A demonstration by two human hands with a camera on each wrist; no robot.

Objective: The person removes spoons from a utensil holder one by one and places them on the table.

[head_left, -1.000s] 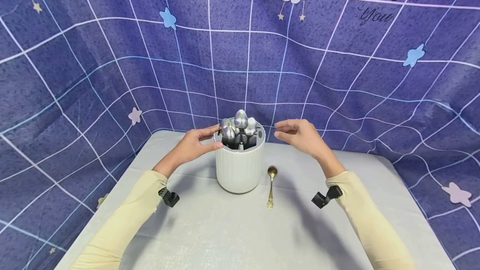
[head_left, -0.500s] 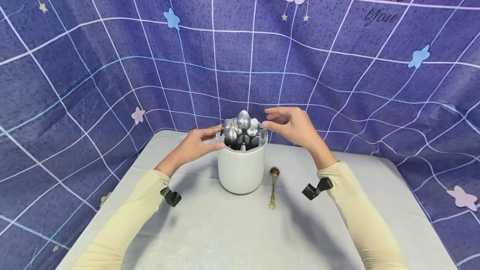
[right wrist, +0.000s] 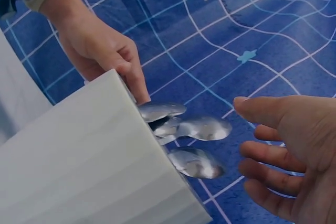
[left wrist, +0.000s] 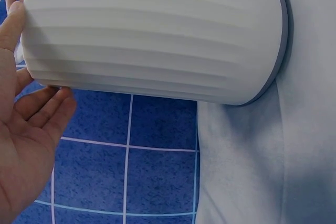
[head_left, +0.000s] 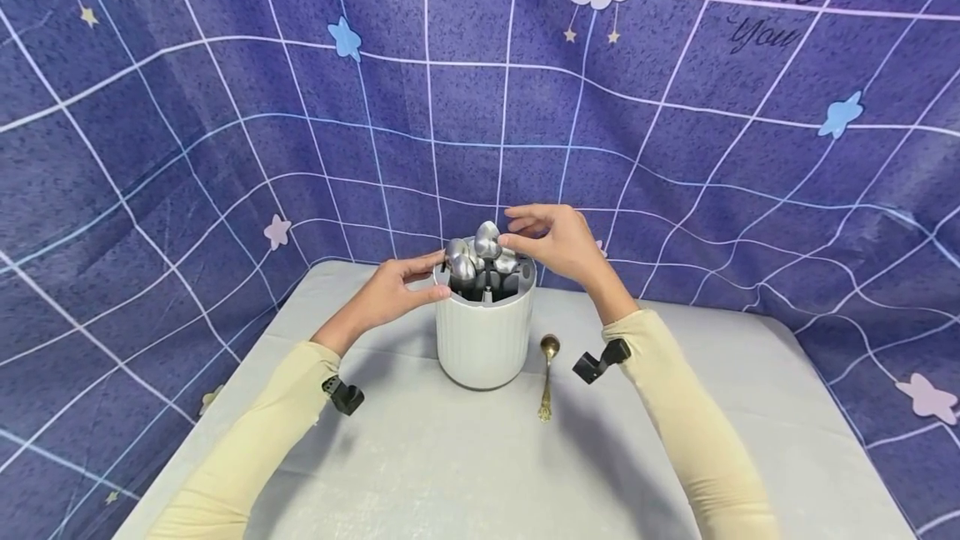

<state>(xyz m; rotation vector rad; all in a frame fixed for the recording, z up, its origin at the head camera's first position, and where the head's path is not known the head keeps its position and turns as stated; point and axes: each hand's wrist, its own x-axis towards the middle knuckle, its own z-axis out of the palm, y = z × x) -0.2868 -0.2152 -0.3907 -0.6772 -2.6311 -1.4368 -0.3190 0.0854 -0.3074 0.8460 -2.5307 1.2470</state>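
A white ribbed utensil holder (head_left: 482,340) stands upright on the table, with several silver spoons (head_left: 462,267) in it, bowls up. My left hand (head_left: 396,286) holds the left side of its rim, thumb in front and fingers behind; the left wrist view shows this hand (left wrist: 37,124) at the rim end. Beside the tallest spoon (head_left: 488,240) is my right hand (head_left: 558,242), thumb and fingers parted. In the right wrist view a gap separates that hand (right wrist: 286,156) from the spoon bowls (right wrist: 205,128). The spoon handles are hidden inside the holder.
A small gold-coloured spoon (head_left: 547,377) with an ornate handle lies on the table just right of the holder. The table (head_left: 450,473) has a pale grey cloth. Behind it hangs a purple-blue curtain (head_left: 375,140) with grid lines, stars and clouds.
My right hand has moved left, from right of the holder to beside the tallest spoon. My left hand stays at the rim; the holder and gold-coloured spoon have not moved on the table.
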